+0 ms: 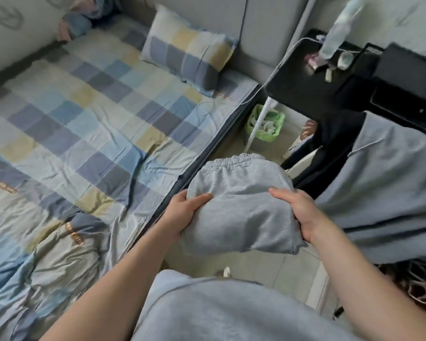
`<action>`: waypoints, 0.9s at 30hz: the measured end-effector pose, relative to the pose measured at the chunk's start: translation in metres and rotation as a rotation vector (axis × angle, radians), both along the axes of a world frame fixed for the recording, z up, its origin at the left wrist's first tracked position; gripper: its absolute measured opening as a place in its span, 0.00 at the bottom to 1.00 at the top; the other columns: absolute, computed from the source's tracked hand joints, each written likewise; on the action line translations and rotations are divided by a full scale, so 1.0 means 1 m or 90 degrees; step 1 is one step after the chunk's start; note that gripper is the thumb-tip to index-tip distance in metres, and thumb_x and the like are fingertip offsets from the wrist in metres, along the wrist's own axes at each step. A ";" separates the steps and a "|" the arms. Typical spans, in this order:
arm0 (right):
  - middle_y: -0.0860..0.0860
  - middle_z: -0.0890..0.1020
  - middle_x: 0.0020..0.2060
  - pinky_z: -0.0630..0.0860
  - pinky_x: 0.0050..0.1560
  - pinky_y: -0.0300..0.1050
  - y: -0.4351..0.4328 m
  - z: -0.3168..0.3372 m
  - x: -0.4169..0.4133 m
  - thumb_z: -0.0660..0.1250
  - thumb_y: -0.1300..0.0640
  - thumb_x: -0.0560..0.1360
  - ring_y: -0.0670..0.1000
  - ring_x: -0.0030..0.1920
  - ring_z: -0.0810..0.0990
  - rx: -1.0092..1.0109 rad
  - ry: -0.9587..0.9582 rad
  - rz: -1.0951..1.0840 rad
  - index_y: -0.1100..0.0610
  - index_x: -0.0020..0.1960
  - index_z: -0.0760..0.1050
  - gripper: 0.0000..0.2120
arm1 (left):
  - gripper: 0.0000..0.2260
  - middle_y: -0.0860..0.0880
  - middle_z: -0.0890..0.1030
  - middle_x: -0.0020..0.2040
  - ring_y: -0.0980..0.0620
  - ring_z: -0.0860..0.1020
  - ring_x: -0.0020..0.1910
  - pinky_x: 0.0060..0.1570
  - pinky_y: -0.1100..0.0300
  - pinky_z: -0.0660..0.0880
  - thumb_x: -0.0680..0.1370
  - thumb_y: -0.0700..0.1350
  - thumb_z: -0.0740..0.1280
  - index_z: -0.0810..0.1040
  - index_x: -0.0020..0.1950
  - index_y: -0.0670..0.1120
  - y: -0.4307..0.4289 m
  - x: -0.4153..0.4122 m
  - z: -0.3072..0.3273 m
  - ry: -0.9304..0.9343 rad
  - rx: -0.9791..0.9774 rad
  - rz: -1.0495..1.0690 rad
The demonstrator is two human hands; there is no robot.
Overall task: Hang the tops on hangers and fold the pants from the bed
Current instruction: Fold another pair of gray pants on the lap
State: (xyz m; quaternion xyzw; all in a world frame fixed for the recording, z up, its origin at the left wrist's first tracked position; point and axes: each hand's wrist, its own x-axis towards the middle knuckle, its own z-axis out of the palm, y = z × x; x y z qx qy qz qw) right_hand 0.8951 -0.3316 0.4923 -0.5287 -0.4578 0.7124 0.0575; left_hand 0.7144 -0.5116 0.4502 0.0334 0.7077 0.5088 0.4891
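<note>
Beside the bed [89, 124], above the floor, the left hand [182, 212] and right hand [298, 212] both grasp the folded grey pants [241, 207].

Both bare forearms are stretched forward. The left hand [180, 214] and right hand [302, 212] are curled round opposite sides of the folded pants [239, 215], thumbs laid on top.
</note>
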 end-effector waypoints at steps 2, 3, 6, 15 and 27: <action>0.56 0.86 0.37 0.82 0.34 0.48 0.019 0.021 0.031 0.72 0.59 0.75 0.56 0.36 0.86 0.028 0.022 -0.073 0.60 0.52 0.79 0.08 | 0.11 0.50 0.87 0.45 0.52 0.86 0.42 0.40 0.59 0.81 0.74 0.49 0.76 0.83 0.53 0.47 0.040 0.014 0.021 0.036 0.032 -0.059; 0.55 0.86 0.35 0.81 0.31 0.46 0.028 0.031 0.045 0.72 0.59 0.75 0.55 0.34 0.86 0.042 0.032 -0.113 0.60 0.50 0.78 0.06 | 0.12 0.50 0.87 0.46 0.51 0.86 0.44 0.45 0.56 0.82 0.74 0.50 0.76 0.83 0.54 0.47 0.060 0.021 0.028 0.052 0.050 -0.087; 0.56 0.86 0.37 0.81 0.30 0.45 0.052 0.051 0.088 0.69 0.60 0.76 0.55 0.34 0.86 0.058 0.080 -0.198 0.61 0.48 0.80 0.04 | 0.13 0.50 0.87 0.49 0.50 0.85 0.49 0.55 0.48 0.81 0.74 0.50 0.76 0.83 0.56 0.47 0.115 0.044 0.046 0.106 0.107 -0.163; 0.58 0.86 0.43 0.81 0.33 0.45 0.115 0.091 0.201 0.69 0.55 0.69 0.56 0.40 0.87 0.169 0.152 -0.455 0.61 0.51 0.82 0.13 | 0.09 0.53 0.86 0.49 0.54 0.84 0.50 0.54 0.51 0.81 0.76 0.48 0.74 0.82 0.56 0.50 0.292 0.126 0.096 0.177 0.288 -0.425; 0.62 0.85 0.49 0.81 0.49 0.56 0.145 0.092 0.320 0.76 0.54 0.64 0.62 0.44 0.86 0.188 0.097 -0.900 0.62 0.56 0.81 0.23 | 0.06 0.61 0.85 0.46 0.64 0.82 0.45 0.41 0.71 0.76 0.77 0.46 0.72 0.81 0.54 0.53 0.475 0.292 0.117 0.117 0.419 -0.828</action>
